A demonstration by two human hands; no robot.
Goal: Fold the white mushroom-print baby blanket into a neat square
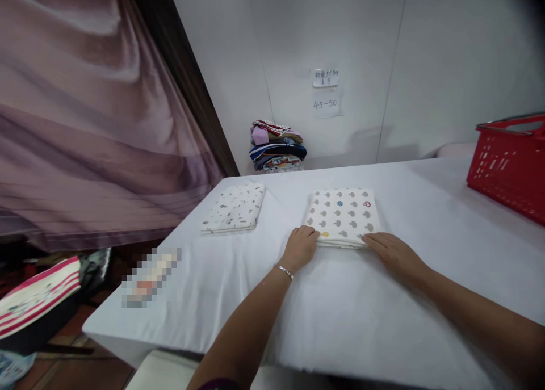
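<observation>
A folded white cloth (340,214) with grey tree-like or mushroom-like prints, plus a few in blue, red and yellow, lies flat on the white-covered table (255,288). At its near left corner my left hand (301,245), with a bracelet on the wrist, has its fingers curled on the edge. My right hand (394,255) grips the near right corner, thumb and fingers close together. The undersides of both grips are hidden. To the left lies a second folded white cloth (235,207) with small dark prints, apart from both hands.
Against the wall rises a pile of folded fabrics (277,146), beyond the table's far edge. A red basket (511,166) stands at the right. A pixelated item (151,279) lies near the left edge. Purple curtain (97,112) and a striped, cloth-topped object (40,296) are at left.
</observation>
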